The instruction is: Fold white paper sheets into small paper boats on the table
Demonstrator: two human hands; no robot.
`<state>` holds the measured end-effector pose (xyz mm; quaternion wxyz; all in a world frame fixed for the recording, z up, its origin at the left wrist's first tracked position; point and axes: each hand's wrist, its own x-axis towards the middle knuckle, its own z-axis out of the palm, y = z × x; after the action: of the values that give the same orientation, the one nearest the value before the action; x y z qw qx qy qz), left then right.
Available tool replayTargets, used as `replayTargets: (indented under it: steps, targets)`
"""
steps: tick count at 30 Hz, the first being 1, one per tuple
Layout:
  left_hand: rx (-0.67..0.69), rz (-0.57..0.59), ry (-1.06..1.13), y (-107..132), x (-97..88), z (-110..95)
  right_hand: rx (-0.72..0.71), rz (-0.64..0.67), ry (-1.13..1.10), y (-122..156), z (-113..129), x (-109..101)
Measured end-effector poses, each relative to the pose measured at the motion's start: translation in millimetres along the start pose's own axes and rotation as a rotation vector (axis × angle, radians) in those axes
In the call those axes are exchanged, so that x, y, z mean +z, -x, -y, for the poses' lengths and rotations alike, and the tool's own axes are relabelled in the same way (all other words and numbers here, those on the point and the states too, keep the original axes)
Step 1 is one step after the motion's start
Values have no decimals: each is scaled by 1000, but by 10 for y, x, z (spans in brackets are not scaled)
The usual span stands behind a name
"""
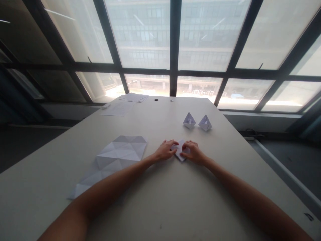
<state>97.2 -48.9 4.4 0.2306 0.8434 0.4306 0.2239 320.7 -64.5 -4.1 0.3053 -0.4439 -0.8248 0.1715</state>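
Note:
Both my hands rest on a small folded white paper piece (180,152) lying flat on the pale table (160,201). My left hand (165,150) pinches its left edge with curled fingers. My right hand (192,152) presses and pinches its right side, fingers bent. Two finished folded paper shapes, one (189,120) and another (205,123), stand upright just beyond my hands. A large creased white sheet (117,155) lies flat to the left, partly under my left forearm.
Flat paper sheets (125,104) are stacked at the table's far left corner. Two small dark round spots (156,99) sit near the far edge. Big windows with dark frames rise behind the table. The floor drops away on the right.

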Motion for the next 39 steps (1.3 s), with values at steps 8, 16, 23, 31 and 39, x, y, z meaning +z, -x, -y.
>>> replayTargets:
  steps: [8,16,23,31,39]
  targets:
    - [439,121,-39,78,-160,-12,-30,-33,53,-8,-37,85]
    - [484,166,-83,37,-145,-52,-60,-32,-176,-4,-11,-47]
    - [218,-180,250,11,-117,-2,-256,48,12,75,40,-158]
    - [298,4,232,36,-153,23,-381,187,75,84,56,-273]
    - [220,-4,242,-13,-157,96,-428,208,298,54,17,-281]
